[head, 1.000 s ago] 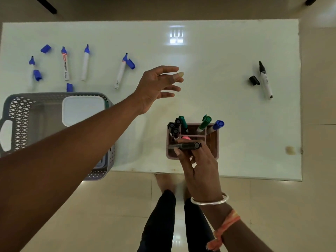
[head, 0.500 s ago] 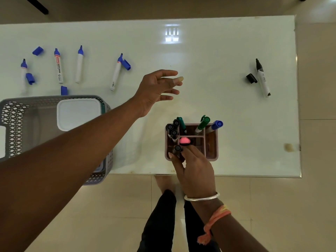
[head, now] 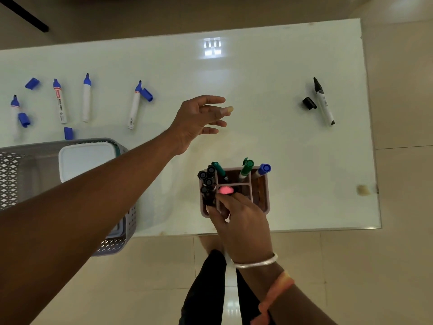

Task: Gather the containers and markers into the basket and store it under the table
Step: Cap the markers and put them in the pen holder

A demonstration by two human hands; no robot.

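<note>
Right hand [head: 241,221] at boxy, compartmented plastic organizer [head: 266,195] of round-capped markers [head: 208,181]

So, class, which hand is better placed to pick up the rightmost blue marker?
Left. The left hand hovers open and empty near that blue marker; the right hand is down at the marker holder.

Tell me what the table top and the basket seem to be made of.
Table top: probably glass, pale and glossy; a bright reflection shows on it. Basket: likely grey moulded plastic, matte; its walls are pierced in a regular lattice.
</note>
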